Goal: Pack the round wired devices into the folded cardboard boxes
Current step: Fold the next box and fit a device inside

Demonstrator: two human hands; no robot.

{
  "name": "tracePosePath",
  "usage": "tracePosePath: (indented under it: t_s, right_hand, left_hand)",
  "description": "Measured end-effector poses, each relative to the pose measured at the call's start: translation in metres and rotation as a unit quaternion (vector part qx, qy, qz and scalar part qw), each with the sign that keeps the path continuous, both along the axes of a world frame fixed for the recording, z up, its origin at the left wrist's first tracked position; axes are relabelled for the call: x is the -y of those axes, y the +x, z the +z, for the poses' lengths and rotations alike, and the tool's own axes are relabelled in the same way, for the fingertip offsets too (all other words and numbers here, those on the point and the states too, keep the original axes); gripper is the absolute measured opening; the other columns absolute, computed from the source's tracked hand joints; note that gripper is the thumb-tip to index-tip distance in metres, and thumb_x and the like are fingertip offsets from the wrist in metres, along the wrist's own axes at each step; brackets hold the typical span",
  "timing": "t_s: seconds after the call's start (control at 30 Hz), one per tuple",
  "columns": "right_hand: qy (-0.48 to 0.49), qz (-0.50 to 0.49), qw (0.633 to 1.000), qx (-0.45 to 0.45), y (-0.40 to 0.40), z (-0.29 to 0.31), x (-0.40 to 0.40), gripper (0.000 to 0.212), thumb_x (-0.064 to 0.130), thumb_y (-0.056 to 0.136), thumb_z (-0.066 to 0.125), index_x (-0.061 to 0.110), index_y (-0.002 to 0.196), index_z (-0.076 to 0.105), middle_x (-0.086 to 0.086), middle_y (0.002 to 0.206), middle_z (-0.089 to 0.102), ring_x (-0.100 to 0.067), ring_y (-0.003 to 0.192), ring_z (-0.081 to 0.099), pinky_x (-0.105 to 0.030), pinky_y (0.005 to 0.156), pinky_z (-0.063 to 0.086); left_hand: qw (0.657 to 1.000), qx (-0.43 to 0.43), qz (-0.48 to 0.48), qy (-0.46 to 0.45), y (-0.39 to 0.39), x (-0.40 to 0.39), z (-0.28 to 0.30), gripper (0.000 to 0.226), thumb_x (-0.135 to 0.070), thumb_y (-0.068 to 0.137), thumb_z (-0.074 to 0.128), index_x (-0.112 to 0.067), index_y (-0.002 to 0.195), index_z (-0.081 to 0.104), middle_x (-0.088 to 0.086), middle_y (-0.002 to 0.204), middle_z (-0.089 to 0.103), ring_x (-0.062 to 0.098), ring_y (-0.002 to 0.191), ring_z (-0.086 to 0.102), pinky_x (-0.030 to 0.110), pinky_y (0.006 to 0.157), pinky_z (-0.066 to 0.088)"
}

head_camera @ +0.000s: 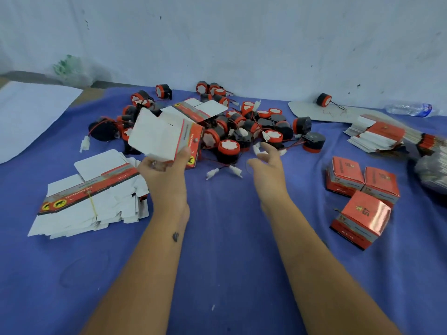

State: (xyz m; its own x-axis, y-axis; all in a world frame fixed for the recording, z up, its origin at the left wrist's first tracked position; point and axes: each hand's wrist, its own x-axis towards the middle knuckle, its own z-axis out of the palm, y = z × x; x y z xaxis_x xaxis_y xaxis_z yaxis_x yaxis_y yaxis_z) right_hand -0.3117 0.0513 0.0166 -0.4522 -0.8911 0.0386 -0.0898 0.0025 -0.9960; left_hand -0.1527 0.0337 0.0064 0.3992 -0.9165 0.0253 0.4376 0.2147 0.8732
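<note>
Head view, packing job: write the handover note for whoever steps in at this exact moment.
Left hand grips a half-opened box, flaps still loose, raised over the blue cloth.
Right hand is open and empty, reaching toward the pile of round wired devices.
Flat box blanks lie at the left; another stack of blanks sits at far right.
Done: three closed boxes stand at the right.
Left: put a device in the held box, close it, then carry on through the pile. One stray device sits apart near the wall.
</note>
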Motion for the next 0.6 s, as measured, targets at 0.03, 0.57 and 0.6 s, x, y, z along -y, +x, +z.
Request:
tracePosePath:
  t_s: [0.03,0.57,0.6]
  right_hand:
    - [0.004,0.011,1.0,-0.029,0.004,-0.002,0.01,0.056,0.009,0.096,0.051,0.03,0.146,0.035,0.005,0.134,0.042,-0.014,0.082,0.059,-0.015,0.053,0.048]
    - [-0.091,-0.128,0.987,0.016,0.018,-0.016,0.047,0.05,0.025,0.071,0.08,0.033,0.113,0.055,0.001,0.123,0.052,-0.017,0.109,0.056,-0.033,0.083,0.055]
    - [-0.105,-0.147,0.982,0.05,0.013,-0.016,0.04,0.048,0.022,0.073,0.08,0.033,0.113,0.054,-0.001,0.124,0.052,-0.015,0.106,0.057,-0.024,0.077,0.054]
  left_hand:
    - [1.0,0.004,0.017,0.0,0.0,0.002,-0.002,0.053,-0.01,0.082,0.078,-0.014,0.12,0.041,-0.006,0.099,0.065,-0.007,0.08,0.065,0.009,0.073,0.048]
    - [0.993,0.114,0.017,-0.028,-0.01,0.01,-0.014,0.045,-0.014,0.078,0.081,-0.018,0.109,0.049,-0.008,0.101,0.063,-0.015,0.075,0.061,0.004,0.062,0.045]
    - [0.992,0.12,0.019,-0.028,-0.01,0.009,-0.013,0.044,-0.015,0.078,0.081,-0.021,0.106,0.048,-0.008,0.1,0.063,-0.015,0.075,0.06,0.004,0.061,0.045]
